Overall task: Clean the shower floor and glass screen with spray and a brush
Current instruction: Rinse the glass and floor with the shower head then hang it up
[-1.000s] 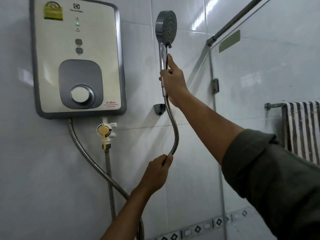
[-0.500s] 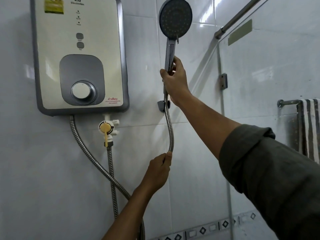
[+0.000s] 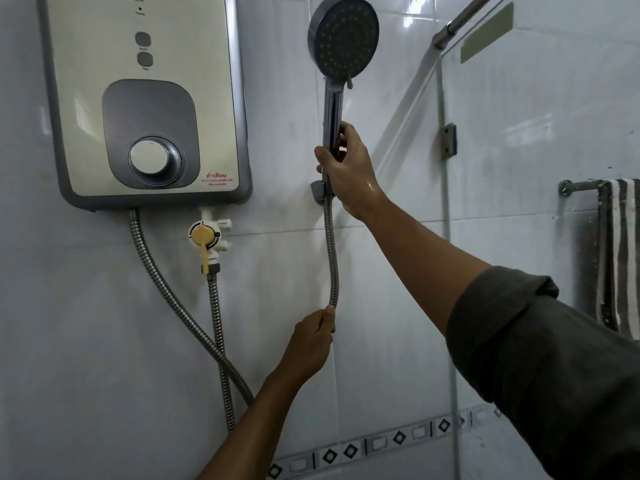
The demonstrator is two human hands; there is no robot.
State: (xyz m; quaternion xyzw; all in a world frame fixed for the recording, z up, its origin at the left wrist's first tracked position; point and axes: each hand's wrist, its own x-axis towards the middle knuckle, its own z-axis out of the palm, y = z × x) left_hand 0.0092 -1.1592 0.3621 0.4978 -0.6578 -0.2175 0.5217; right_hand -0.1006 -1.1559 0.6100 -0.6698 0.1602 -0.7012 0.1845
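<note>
My right hand (image 3: 348, 171) grips the chrome handle of the shower head (image 3: 343, 38), held upright against the white tiled wall, its round spray face turned toward me. The handle's lower end sits at the small grey wall bracket (image 3: 317, 192). Below it my left hand (image 3: 311, 344) pinches the metal shower hose (image 3: 333, 258), which hangs straight down from the handle. The glass screen (image 3: 540, 209) stands to the right. No spray bottle or brush shows.
A cream and grey water heater (image 3: 145, 98) is mounted at the upper left, with a yellow-handled valve (image 3: 204, 237) and a second metal hose (image 3: 216, 327) under it. Behind the glass, a striped towel (image 3: 620, 258) hangs on a rail.
The shower head has turned from side-on to face me. The handle has come down toward the wall bracket. My left hand still holds the hose.
</note>
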